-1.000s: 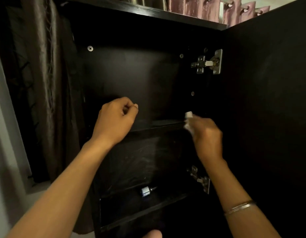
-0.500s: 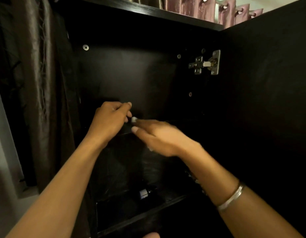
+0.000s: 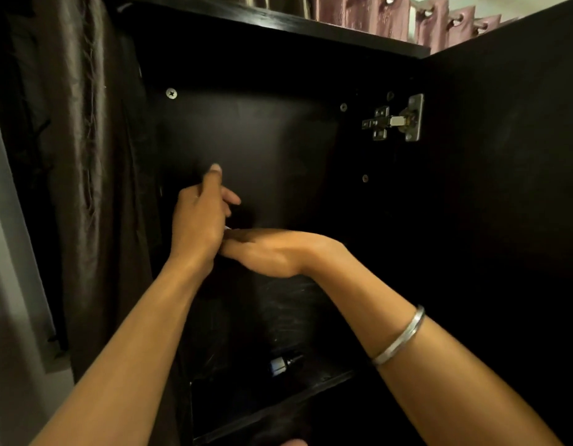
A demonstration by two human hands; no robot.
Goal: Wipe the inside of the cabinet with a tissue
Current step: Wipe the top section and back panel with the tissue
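Head view, looking forward into a dark open cabinet (image 3: 246, 140) whose door (image 3: 503, 220) stands swung out on the right, held by a metal hinge (image 3: 396, 120) near the top of the right inner wall. Both hands meet at the left end of the middle shelf. The left hand (image 3: 195, 226) is raised in front of the back panel, its thumb pointing up and its fingers loosely bent toward the right, gripping nothing that can be seen. The right hand (image 3: 269, 251) reaches across from the right and lies low and flat along the shelf line, its fingertips tucked behind the left hand's heel, so how those fingers are set cannot be told. A tiny white sliver of the tissue (image 3: 227, 227) shows just where the two hands touch; the rest of it is hidden, and which hand has hold of it cannot be made out. A silver bangle (image 3: 399, 338) circles the right forearm. On the lower shelf (image 3: 278, 410) lies a small bottle (image 3: 283, 364) on its side. A screw (image 3: 171, 93) sits in the upper left of the back panel. A brownish curtain (image 3: 76, 156) hangs to the left of the cabinet, and pink curtain pleats (image 3: 433, 24) show above its top.
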